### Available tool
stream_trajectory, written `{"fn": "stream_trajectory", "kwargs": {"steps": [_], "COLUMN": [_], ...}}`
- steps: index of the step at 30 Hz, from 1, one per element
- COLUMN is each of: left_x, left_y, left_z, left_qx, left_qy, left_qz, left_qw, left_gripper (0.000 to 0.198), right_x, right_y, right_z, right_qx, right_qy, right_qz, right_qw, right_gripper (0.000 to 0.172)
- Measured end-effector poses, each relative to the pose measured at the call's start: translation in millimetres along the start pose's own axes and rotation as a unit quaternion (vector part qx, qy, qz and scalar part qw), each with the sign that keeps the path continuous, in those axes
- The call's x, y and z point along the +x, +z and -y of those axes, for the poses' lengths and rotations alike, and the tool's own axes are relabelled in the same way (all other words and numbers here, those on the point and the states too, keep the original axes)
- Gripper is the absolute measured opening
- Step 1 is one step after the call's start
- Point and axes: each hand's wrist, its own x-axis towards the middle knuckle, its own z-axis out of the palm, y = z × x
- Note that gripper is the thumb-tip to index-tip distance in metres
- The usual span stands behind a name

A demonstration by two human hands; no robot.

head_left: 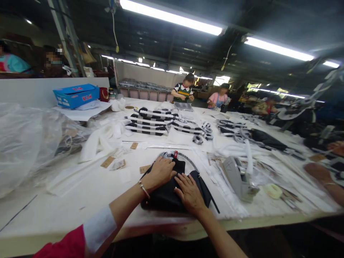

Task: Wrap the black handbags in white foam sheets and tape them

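Note:
A black handbag (pixel 168 199) lies on the white table near its front edge. My left hand (pixel 160 172) rests on the upper left of the bag, fingers stretched out towards a black flap (pixel 178 166). Flat on the right part of the bag lies my right hand (pixel 189 193), its fingers spread. Behind the flap a grey wrapped handle (pixel 188 159) curves up, with a small red tag (pixel 175 154) beside it. A thin black strap end (pixel 213 200) sticks out at the bag's right side.
A grey tape dispenser (pixel 236 177) stands right of the bag. Further back lie stacked black bags with white wrapping (pixel 150 122). Clear plastic sheeting (pixel 32 143) and a blue box (pixel 76 96) are at left. A co-worker's arm (pixel 322 179) reaches in at right; other people work behind.

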Motion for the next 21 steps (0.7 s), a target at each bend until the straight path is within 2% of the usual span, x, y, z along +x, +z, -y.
{"fn": "stream_trajectory", "kwargs": {"steps": [4,6,8,15,20,21], "left_x": [-30.7,-48.4,-57.9,-64.2,-71.0,-71.0], "left_y": [49.5,74.3,89.2,103.8,107.6,107.3], "left_z": [-4.7,1.3,8.9,14.6,14.6,15.0], "left_qx": [0.008,0.024,0.04,0.075,0.09,0.093], "left_qy": [0.057,0.051,0.047,0.133,0.145,0.147], "left_qz": [-0.017,-0.027,-0.045,-0.12,-0.155,-0.161], "left_qw": [0.998,0.998,0.997,0.981,0.973,0.972], "left_gripper": [0.053,0.06,0.06,0.056,0.054,0.055], "right_x": [-0.6,0.4,1.6,5.3,23.3,25.5], "right_y": [-2.1,-2.8,-2.9,-6.0,-38.3,-45.7], "right_z": [2.4,3.3,3.2,4.0,0.7,-2.9], "right_qx": [0.022,0.036,0.049,0.084,0.08,0.069], "right_qy": [0.005,0.007,0.015,0.042,0.019,0.012], "right_qz": [-0.009,-0.002,0.012,0.073,0.183,0.19], "right_qw": [1.0,0.999,0.999,0.993,0.98,0.979], "right_gripper": [0.04,0.042,0.044,0.052,0.059,0.058]}}
